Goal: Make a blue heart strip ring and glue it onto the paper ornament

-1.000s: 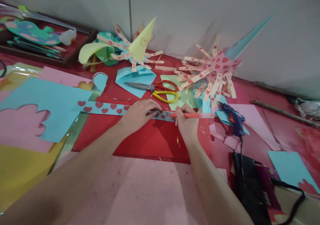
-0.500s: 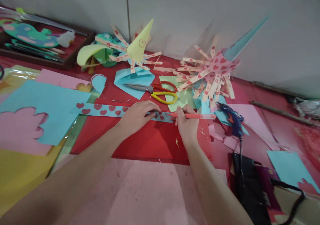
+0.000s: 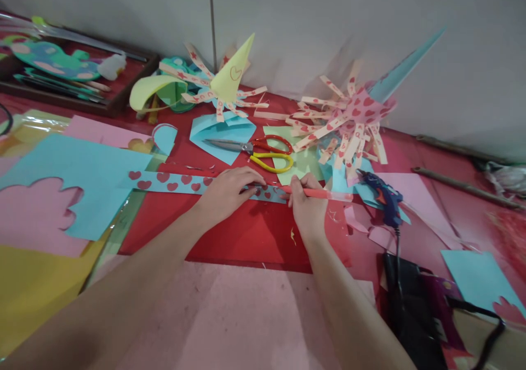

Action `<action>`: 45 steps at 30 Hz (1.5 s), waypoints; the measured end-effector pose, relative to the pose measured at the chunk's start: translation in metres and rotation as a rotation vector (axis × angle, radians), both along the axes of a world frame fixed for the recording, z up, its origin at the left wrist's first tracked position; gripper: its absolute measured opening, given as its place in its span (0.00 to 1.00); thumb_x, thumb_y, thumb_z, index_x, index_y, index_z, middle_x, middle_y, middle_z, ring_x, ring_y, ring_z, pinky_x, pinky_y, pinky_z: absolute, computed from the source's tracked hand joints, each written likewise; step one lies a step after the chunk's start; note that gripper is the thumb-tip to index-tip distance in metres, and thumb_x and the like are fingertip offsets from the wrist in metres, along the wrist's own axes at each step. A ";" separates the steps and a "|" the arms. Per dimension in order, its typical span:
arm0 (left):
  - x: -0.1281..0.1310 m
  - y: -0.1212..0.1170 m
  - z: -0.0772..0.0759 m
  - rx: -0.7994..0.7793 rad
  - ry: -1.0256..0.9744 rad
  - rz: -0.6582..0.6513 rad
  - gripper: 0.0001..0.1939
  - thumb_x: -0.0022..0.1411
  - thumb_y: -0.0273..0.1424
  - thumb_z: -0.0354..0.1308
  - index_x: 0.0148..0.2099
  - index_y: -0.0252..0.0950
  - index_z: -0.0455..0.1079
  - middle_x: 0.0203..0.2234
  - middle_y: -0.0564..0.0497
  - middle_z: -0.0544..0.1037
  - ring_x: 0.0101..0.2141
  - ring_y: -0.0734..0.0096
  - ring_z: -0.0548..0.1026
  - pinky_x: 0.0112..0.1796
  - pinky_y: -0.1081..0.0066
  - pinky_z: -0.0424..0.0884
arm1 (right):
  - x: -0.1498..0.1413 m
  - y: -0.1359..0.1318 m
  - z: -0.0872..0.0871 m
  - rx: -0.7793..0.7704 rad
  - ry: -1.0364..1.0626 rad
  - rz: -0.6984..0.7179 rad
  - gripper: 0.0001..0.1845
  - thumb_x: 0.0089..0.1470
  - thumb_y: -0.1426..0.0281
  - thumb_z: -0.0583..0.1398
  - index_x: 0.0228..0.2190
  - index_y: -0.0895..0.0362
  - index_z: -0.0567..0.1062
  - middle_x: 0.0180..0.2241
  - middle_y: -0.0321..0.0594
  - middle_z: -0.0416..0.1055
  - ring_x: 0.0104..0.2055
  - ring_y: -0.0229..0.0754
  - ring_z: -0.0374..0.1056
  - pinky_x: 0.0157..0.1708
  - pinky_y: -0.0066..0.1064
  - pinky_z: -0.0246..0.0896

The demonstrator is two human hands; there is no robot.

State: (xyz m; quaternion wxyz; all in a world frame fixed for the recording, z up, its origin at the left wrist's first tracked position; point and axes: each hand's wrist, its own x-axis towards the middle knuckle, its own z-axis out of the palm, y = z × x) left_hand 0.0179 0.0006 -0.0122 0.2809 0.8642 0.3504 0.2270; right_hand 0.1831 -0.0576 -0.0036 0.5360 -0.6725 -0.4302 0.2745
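Note:
A long light-blue paper strip [image 3: 172, 182] with dark red hearts lies across the red sheet in front of me. My left hand [image 3: 232, 189] rests over the strip, fingers stretched forward and pressing it down near its right part. In my right hand [image 3: 306, 200] is a red pen [image 3: 318, 193], pinched between thumb and fingers. The pen lies nearly level, its tip end pointing left at the strip's right end, where smaller hearts show. Just beyond my hands, scissors [image 3: 257, 149] with one red and one yellow handle lie on blue and green paper.
Two paper cone hats, one yellow-tipped [image 3: 232, 74] and one blue-tipped [image 3: 405, 68], stand by the wall. A glue gun [image 3: 382, 194] lies right of my right hand. Coloured sheets [image 3: 82, 161] cover the left side, and a wooden tray [image 3: 110, 104] holds brushes behind them.
The whole view has shifted very slightly. Both hands keep their places on the strip, and the pen has tilted a little at its far end.

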 end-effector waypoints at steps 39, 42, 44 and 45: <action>0.000 0.000 0.001 -0.015 0.000 -0.002 0.11 0.61 0.25 0.51 0.43 0.39 0.71 0.42 0.51 0.75 0.44 0.71 0.72 0.46 0.67 0.66 | 0.001 -0.002 0.000 0.008 -0.049 0.006 0.18 0.50 0.67 0.54 0.16 0.53 0.50 0.13 0.26 0.49 0.17 0.32 0.58 0.19 0.23 0.59; 0.000 0.000 0.002 -0.010 0.031 -0.009 0.12 0.62 0.24 0.50 0.42 0.41 0.72 0.43 0.52 0.75 0.44 0.70 0.71 0.46 0.67 0.66 | -0.001 -0.004 0.005 0.036 -0.069 -0.025 0.19 0.51 0.67 0.54 0.16 0.53 0.50 0.12 0.26 0.50 0.17 0.33 0.62 0.20 0.25 0.59; 0.000 0.000 0.001 -0.005 0.051 -0.008 0.13 0.62 0.24 0.50 0.42 0.42 0.73 0.43 0.53 0.74 0.44 0.70 0.71 0.45 0.67 0.66 | -0.002 -0.005 0.007 0.050 -0.074 -0.037 0.18 0.51 0.68 0.54 0.16 0.53 0.50 0.12 0.25 0.51 0.17 0.34 0.64 0.21 0.26 0.60; 0.000 0.000 0.001 -0.001 0.056 -0.008 0.13 0.62 0.24 0.50 0.42 0.42 0.73 0.43 0.53 0.74 0.45 0.70 0.71 0.45 0.67 0.66 | -0.002 -0.005 0.007 0.052 -0.068 -0.043 0.18 0.51 0.68 0.54 0.17 0.53 0.50 0.12 0.25 0.51 0.17 0.34 0.64 0.21 0.26 0.60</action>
